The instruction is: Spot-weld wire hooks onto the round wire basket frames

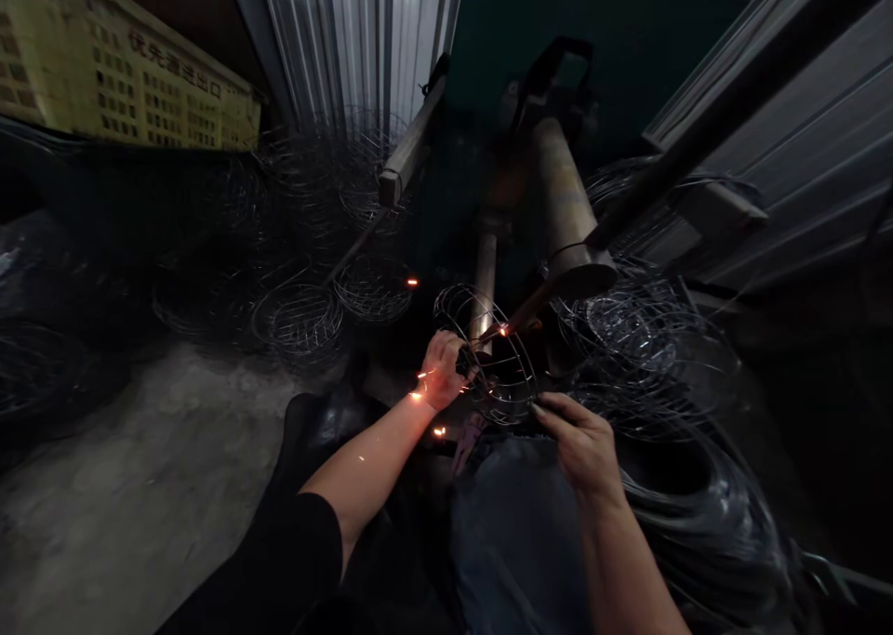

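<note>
Wire frame (517,340) sits slightly off view centre toward 5 o'clock, beside the end of a metal bar (486,272), with a bright glow (503,331) at its upper part. Left hand (442,372) grasps the frame at its 9 o'clock side, sparks (417,395) at the wrist; right hand (579,435) pinches the rim at 4 o'clock. More wire frames (632,328) lie at 3 o'clock, yellow crate (160,77) at 10 o'clock.

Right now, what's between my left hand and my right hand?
In the head view, a round wire frame spans the stretch between your left hand and your right hand.
</note>
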Demonstrator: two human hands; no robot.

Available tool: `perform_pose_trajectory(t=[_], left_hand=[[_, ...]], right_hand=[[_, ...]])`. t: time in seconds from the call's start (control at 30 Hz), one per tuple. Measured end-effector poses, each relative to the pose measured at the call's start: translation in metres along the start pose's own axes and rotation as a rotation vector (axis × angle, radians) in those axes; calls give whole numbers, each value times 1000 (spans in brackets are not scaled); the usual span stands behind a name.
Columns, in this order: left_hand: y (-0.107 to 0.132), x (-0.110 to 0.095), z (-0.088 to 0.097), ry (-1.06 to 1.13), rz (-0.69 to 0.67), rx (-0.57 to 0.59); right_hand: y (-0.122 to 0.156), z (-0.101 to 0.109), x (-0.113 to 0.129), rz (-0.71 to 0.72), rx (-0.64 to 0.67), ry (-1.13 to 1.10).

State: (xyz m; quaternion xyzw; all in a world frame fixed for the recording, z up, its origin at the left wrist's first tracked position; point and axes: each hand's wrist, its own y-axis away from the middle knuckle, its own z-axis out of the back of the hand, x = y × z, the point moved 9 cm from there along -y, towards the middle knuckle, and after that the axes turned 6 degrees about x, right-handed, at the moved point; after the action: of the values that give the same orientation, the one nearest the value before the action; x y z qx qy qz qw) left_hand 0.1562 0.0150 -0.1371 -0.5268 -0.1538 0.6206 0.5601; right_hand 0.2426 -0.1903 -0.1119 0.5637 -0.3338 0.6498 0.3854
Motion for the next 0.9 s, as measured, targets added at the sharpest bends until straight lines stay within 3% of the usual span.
perform_pose_trajectory(t=[0.2,0.5,0.7,0.9], left_hand=[[1,11,-9,14,167,91],[0,4,-9,-37,153,70],[3,-1,-4,66,202,61],[-2,11,-2,149,382,73]], right_hand=[[0,-1,18,40,-19,22],[-11,3,19,-5,-98,-52],[2,-4,13,-38,89,-116],[-14,-8,31,-18,26,-52]])
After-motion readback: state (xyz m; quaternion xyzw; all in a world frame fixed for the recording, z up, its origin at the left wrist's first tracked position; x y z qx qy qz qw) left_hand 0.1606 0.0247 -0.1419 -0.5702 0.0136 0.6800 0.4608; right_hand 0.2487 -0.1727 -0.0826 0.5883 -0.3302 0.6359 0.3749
